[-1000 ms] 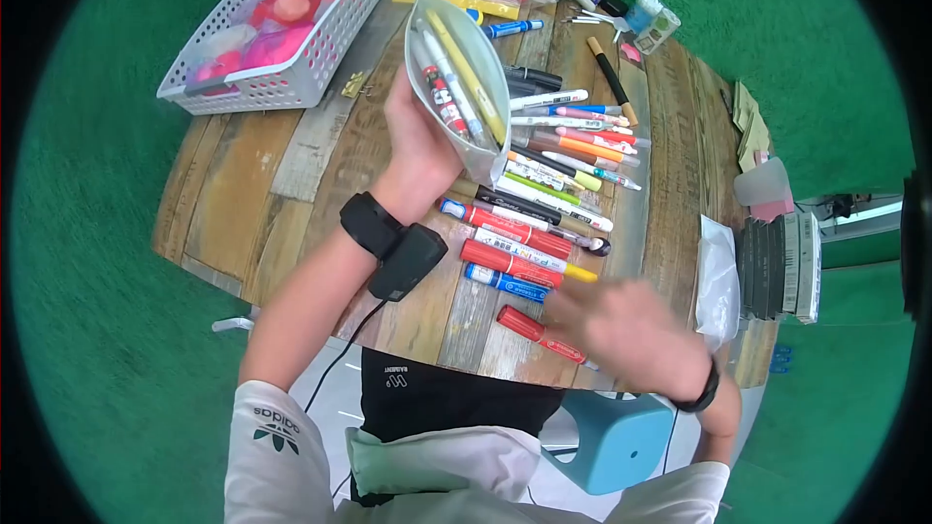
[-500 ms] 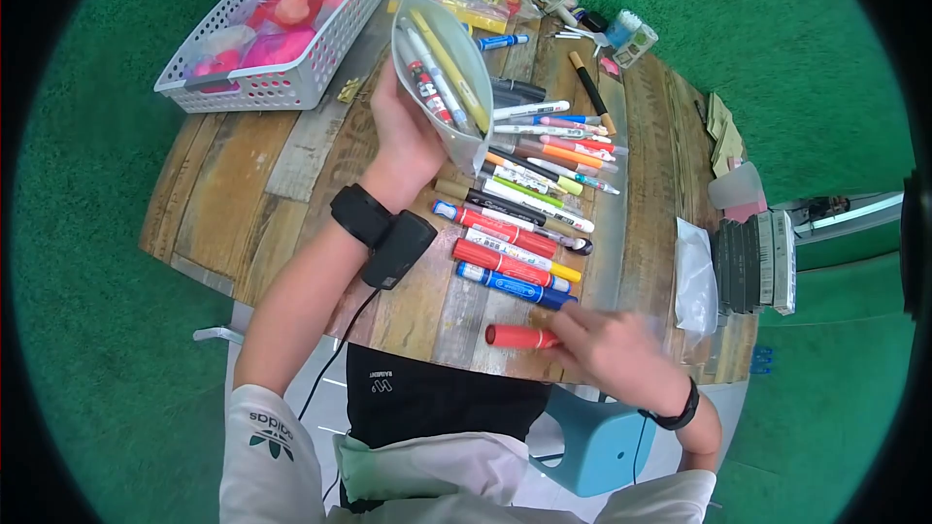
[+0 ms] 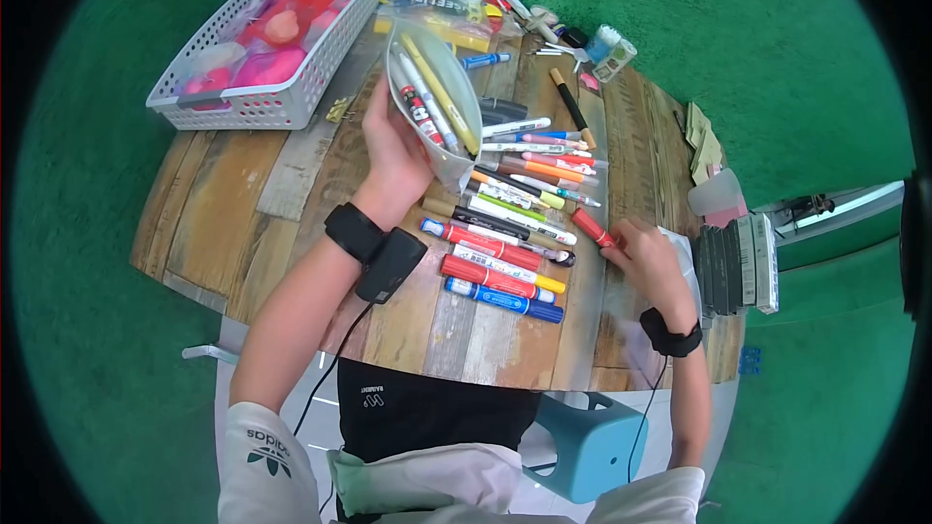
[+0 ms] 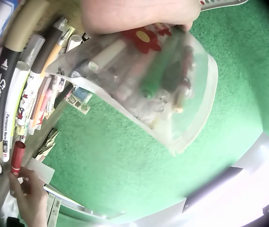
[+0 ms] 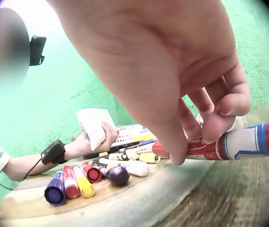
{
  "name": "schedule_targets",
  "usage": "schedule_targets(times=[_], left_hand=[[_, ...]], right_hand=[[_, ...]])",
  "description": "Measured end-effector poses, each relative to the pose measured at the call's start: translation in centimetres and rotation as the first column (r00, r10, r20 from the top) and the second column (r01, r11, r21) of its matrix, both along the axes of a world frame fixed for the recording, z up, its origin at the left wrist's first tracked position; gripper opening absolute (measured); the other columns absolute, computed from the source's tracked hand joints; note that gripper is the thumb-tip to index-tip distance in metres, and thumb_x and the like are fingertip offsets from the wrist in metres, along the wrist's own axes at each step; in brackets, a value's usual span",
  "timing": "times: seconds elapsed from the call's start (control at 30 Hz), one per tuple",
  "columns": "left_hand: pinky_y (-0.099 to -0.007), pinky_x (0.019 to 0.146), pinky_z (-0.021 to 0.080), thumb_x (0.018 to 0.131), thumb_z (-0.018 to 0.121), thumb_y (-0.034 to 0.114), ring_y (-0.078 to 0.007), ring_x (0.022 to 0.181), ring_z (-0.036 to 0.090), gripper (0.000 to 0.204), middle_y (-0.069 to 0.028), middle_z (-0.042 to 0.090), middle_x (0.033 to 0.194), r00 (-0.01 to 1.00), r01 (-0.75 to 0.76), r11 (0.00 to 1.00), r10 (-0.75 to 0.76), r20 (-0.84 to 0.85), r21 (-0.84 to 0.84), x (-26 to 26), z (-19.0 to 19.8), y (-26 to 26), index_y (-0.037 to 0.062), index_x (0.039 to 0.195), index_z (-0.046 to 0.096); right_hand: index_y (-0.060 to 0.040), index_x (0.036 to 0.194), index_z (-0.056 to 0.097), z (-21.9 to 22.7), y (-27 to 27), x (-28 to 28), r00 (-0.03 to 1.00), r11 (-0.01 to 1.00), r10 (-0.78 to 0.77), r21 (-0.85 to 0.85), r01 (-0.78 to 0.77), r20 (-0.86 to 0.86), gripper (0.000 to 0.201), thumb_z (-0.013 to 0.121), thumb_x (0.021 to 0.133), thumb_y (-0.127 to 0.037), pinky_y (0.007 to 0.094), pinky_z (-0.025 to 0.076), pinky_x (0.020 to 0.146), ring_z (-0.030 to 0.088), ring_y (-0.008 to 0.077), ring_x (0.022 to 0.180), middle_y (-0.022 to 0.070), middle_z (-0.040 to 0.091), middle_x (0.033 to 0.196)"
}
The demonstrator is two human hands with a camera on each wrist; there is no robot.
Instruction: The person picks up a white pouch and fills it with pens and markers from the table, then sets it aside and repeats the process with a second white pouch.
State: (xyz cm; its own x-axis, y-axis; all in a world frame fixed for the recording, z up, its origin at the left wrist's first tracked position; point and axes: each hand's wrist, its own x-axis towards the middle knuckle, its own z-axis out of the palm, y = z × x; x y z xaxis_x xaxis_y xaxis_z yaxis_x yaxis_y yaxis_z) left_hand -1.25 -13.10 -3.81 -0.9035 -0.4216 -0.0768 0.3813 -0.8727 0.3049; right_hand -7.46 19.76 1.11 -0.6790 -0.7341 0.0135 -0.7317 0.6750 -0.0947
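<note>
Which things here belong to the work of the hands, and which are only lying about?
Likely part of the work:
red marker, pinched by the right hand
open pouch, held by the left hand
laid-out pens and markers

Probably just lying about:
white basket
blue stool
lettered plastic bag

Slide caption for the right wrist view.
Right hand pinching a red marker over the wooden tabletop, left hand holding a pen pouch beyond the other markers.

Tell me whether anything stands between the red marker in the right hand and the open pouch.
Loose pens lie flat on the table between the red marker and the pouch; nothing visible stands upright there.
</note>
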Motion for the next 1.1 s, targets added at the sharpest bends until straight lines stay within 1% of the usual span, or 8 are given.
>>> schedule_targets(times=[0.13, 0.23, 0.3, 0.43, 0.63, 0.97, 1.03, 1.1], left_hand=[[-0.0421, 0.080, 0.054, 0.097, 0.043, 0.045, -0.0269, 0.095, 0.064, 0.046, -0.0111, 0.064, 0.109, 1.000, 0.007, 1.000, -0.006, -0.026, 0.003, -0.3, -0.5, -0.2, 0.0096, 0.122, 0.057], [-0.0419, 0.078, 0.054, 0.097, 0.042, 0.045, -0.0274, 0.093, 0.064, 0.046, -0.0118, 0.064, 0.107, 1.000, 0.015, 1.000, -0.015, -0.009, -0.014, -0.3, -0.7, -0.1, 0.0094, 0.121, 0.057], [-0.0419, 0.078, 0.054, 0.097, 0.042, 0.046, -0.0281, 0.090, 0.064, 0.046, -0.0121, 0.064, 0.104, 0.999, 0.033, 0.999, -0.034, -0.015, -0.020, -0.5, -1.1, -0.1, 0.0089, 0.119, 0.058], [-0.0425, 0.078, 0.053, 0.097, 0.041, 0.045, -0.0285, 0.089, 0.064, 0.046, -0.0118, 0.064, 0.103, 1.000, 0.008, 1.000, -0.008, 0.007, -0.026, -0.6, -1.3, -0.1, 0.0082, 0.118, 0.058], [-0.0429, 0.078, 0.053, 0.097, 0.042, 0.045, -0.0287, 0.089, 0.064, 0.046, -0.0120, 0.065, 0.104, 0.999, 0.051, 0.998, -0.050, -0.006, 0.021, -0.4, -1.0, -0.1, 0.0085, 0.118, 0.058], [-0.0421, 0.082, 0.053, 0.097, 0.041, 0.046, -0.0269, 0.096, 0.064, 0.046, -0.0103, 0.065, 0.109, 0.999, 0.039, 0.999, -0.039, 0.021, -0.002, -0.2, -0.7, 0.1, 0.0101, 0.123, 0.057], [-0.0419, 0.084, 0.053, 0.097, 0.042, 0.045, -0.0266, 0.099, 0.063, 0.046, -0.0103, 0.064, 0.111, 0.998, 0.038, 0.999, -0.038, 0.040, 0.009, -0.2, -0.5, 0.2, 0.0103, 0.123, 0.057], [-0.0423, 0.086, 0.052, 0.097, 0.042, 0.045, -0.0263, 0.102, 0.062, 0.046, -0.0100, 0.063, 0.114, 0.996, 0.041, 0.999, -0.041, 0.079, 0.003, -0.1, -0.5, 0.3, 0.0107, 0.124, 0.057]], right_hand=[[-0.0033, 0.089, 0.060, 0.0, -1.0, 0.2, 1.000, 0.999, -0.006, -0.048, 0.006, 0.008, 0.019, 0.070, 0.081, -0.017, 0.0455, 0.048, 0.065, 0.061, 0.0375, 0.078, 0.0150, 0.060, 0.086], [-0.0042, 0.090, 0.062, 1.1, -3.4, 0.6, 0.998, 0.991, 0.067, -0.118, -0.069, -0.022, 0.014, 0.068, 0.082, -0.015, 0.0444, 0.049, 0.064, 0.061, 0.0360, 0.077, 0.0138, 0.059, 0.085], [-0.0046, 0.089, 0.063, 1.0, -5.2, 0.7, 0.970, 0.956, 0.236, -0.164, -0.243, -0.065, 0.010, 0.065, 0.082, -0.012, 0.0436, 0.049, 0.064, 0.062, 0.0345, 0.076, 0.0129, 0.059, 0.085], [-0.0032, 0.088, 0.065, -1.3, -7.6, -0.2, 0.939, 0.927, 0.339, -0.149, -0.344, -0.058, 0.009, 0.066, 0.080, -0.008, 0.0419, 0.049, 0.067, 0.062, 0.0330, 0.078, 0.0113, 0.061, 0.083], [-0.0026, 0.087, 0.065, -1.2, -8.3, -0.8, 0.934, 0.926, 0.357, -0.140, -0.350, 0.022, 0.012, 0.068, 0.078, -0.011, 0.0434, 0.049, 0.070, 0.062, 0.0338, 0.082, 0.0126, 0.063, 0.083], [0.0018, 0.091, 0.059, 0.0, -6.6, -0.2, 0.948, 0.947, 0.319, -0.026, -0.319, -0.005, 0.020, 0.063, 0.074, -0.007, 0.0460, 0.049, 0.068, 0.060, 0.0390, 0.078, 0.0176, 0.060, 0.092], [0.0023, 0.097, 0.057, 1.1, -5.9, 0.6, 0.966, 0.975, 0.222, 0.015, -0.222, -0.130, 0.026, 0.062, 0.073, -0.006, 0.0466, 0.050, 0.065, 0.060, 0.0407, 0.075, 0.0189, 0.058, 0.094], [0.0018, 0.099, 0.055, 2.5, -5.3, 2.3, 0.956, 0.966, 0.258, 0.006, -0.260, -0.137, 0.029, 0.061, 0.072, -0.006, 0.0465, 0.050, 0.064, 0.060, 0.0403, 0.070, 0.0183, 0.059, 0.088]])
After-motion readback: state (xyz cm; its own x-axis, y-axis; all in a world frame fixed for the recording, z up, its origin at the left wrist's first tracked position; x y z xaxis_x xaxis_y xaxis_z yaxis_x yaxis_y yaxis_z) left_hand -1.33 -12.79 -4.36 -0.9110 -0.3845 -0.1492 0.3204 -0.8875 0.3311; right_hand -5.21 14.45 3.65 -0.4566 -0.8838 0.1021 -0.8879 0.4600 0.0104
